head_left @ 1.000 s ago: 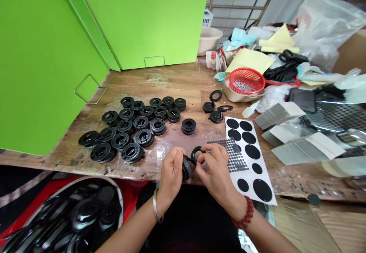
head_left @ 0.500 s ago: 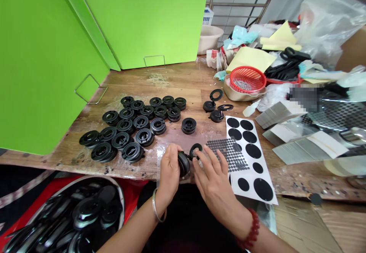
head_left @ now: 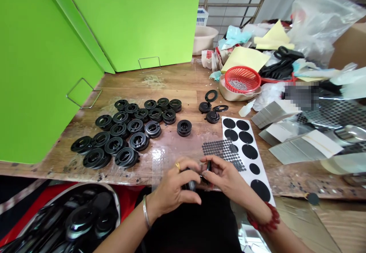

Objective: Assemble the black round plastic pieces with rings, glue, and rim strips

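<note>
Close to the table's front edge, my left hand [head_left: 175, 186] curls around a black round hinged plastic part [head_left: 191, 185], thumb apart from the index finger. My right hand [head_left: 228, 176] pinches the small ring-shaped flap of that same part between thumb and fingertips. Fingers hide much of the part. Under and beyond my right hand lies a clear sheet of small black dots [head_left: 220, 150], overlapping a white sheet of large black round stickers [head_left: 250, 152]. A lone black round part [head_left: 184, 127] sits upright ahead of my hands.
Several stacked black round parts [head_left: 126, 157] spread over the left of the table. A few with raised rings [head_left: 212, 117] lie farther back. A red basket [head_left: 259, 79] of small metal pieces stands behind, beside piled clutter. Lower left is a bin of black parts [head_left: 116, 197].
My left hand has turned over, its fingers now curving across the part. The right hand has gone from spread fingers to a pinch on the flap. The view has shifted slightly.
</note>
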`<move>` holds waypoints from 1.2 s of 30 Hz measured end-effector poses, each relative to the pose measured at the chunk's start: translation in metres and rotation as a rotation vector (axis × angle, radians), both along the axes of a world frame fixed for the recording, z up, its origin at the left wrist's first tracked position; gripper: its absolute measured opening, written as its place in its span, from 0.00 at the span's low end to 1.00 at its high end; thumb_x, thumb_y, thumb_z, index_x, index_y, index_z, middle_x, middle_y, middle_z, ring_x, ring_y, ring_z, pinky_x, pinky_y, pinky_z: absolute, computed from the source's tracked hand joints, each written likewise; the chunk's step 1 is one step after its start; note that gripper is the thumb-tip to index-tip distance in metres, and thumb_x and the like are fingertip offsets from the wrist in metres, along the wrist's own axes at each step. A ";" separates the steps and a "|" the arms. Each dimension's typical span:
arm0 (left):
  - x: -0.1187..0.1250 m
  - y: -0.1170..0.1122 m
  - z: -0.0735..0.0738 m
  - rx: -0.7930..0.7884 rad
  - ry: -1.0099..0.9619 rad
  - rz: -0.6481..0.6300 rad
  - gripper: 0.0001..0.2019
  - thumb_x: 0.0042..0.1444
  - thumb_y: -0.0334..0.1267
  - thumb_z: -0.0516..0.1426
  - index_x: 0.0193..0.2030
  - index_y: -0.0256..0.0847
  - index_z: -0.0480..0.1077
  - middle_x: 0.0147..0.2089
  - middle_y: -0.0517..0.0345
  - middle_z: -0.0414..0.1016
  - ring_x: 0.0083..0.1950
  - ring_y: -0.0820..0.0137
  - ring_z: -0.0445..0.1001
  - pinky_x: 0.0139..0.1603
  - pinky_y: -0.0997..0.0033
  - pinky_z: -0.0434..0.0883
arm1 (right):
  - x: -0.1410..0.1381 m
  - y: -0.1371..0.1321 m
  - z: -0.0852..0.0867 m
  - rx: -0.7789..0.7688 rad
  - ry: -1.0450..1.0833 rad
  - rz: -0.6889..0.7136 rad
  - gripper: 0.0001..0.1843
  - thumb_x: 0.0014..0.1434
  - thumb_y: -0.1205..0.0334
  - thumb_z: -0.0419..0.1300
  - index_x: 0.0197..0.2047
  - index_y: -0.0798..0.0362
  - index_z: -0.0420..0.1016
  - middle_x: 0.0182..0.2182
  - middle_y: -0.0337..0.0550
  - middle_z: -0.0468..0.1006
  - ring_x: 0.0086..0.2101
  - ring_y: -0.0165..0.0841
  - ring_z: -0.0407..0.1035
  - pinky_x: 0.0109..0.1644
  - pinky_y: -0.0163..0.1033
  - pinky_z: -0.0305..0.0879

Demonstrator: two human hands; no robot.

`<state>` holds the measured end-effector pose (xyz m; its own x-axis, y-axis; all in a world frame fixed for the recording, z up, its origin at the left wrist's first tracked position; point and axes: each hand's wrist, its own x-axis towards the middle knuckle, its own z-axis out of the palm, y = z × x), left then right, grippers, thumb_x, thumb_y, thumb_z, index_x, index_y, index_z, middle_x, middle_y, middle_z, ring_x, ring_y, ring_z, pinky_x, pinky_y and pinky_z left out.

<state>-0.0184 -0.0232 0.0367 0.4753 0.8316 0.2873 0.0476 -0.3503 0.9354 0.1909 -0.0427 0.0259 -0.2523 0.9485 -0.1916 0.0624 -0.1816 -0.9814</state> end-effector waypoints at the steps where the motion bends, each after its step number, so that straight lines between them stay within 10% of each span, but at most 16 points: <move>1: -0.001 -0.001 -0.002 -0.018 0.005 -0.034 0.26 0.54 0.67 0.59 0.32 0.43 0.76 0.37 0.50 0.75 0.41 0.62 0.72 0.46 0.64 0.69 | 0.004 0.003 -0.002 -0.033 -0.023 0.036 0.23 0.63 0.46 0.63 0.52 0.53 0.70 0.30 0.37 0.70 0.22 0.34 0.68 0.20 0.32 0.66; 5: 0.007 -0.003 -0.008 -0.463 -0.286 0.336 0.33 0.59 0.71 0.48 0.26 0.41 0.70 0.28 0.55 0.67 0.32 0.67 0.67 0.36 0.67 0.71 | 0.020 0.029 -0.010 0.306 -0.414 -0.095 0.11 0.66 0.54 0.59 0.41 0.54 0.72 0.30 0.41 0.70 0.26 0.38 0.69 0.26 0.37 0.67; 9: 0.015 0.007 -0.004 -0.857 -0.595 0.491 0.33 0.44 0.75 0.59 0.29 0.41 0.68 0.31 0.59 0.66 0.35 0.68 0.68 0.37 0.62 0.78 | 0.019 0.056 -0.012 0.597 -0.927 -0.040 0.09 0.61 0.77 0.59 0.32 0.54 0.70 0.33 0.43 0.68 0.33 0.40 0.68 0.36 0.40 0.66; 19: 0.013 0.020 -0.006 -0.895 -0.655 0.556 0.32 0.44 0.72 0.62 0.24 0.40 0.66 0.25 0.63 0.62 0.29 0.74 0.62 0.39 0.72 0.77 | -0.005 0.072 -0.019 0.542 -1.318 0.082 0.16 0.57 0.82 0.63 0.31 0.52 0.64 0.35 0.46 0.66 0.35 0.43 0.66 0.36 0.41 0.65; 26: 0.015 0.023 -0.004 -0.868 -0.717 0.591 0.30 0.53 0.69 0.59 0.23 0.41 0.61 0.24 0.65 0.58 0.26 0.75 0.59 0.35 0.77 0.71 | -0.017 0.044 -0.004 0.854 -0.788 -0.215 0.09 0.58 0.74 0.52 0.31 0.51 0.61 0.33 0.44 0.66 0.34 0.42 0.65 0.37 0.41 0.63; 30: 0.019 0.019 0.002 -0.824 -0.696 0.567 0.31 0.53 0.70 0.57 0.23 0.42 0.60 0.24 0.65 0.57 0.27 0.74 0.59 0.32 0.77 0.68 | -0.047 0.015 0.014 0.675 -0.262 -0.214 0.06 0.62 0.68 0.52 0.33 0.51 0.65 0.32 0.39 0.67 0.27 0.34 0.63 0.27 0.33 0.58; 36: 0.027 0.011 0.007 -0.791 -0.581 0.580 0.32 0.50 0.73 0.56 0.24 0.42 0.62 0.24 0.64 0.59 0.26 0.74 0.58 0.27 0.76 0.61 | -0.070 0.003 0.010 0.556 -0.178 -0.242 0.06 0.64 0.66 0.53 0.33 0.51 0.66 0.31 0.38 0.68 0.26 0.33 0.65 0.27 0.33 0.61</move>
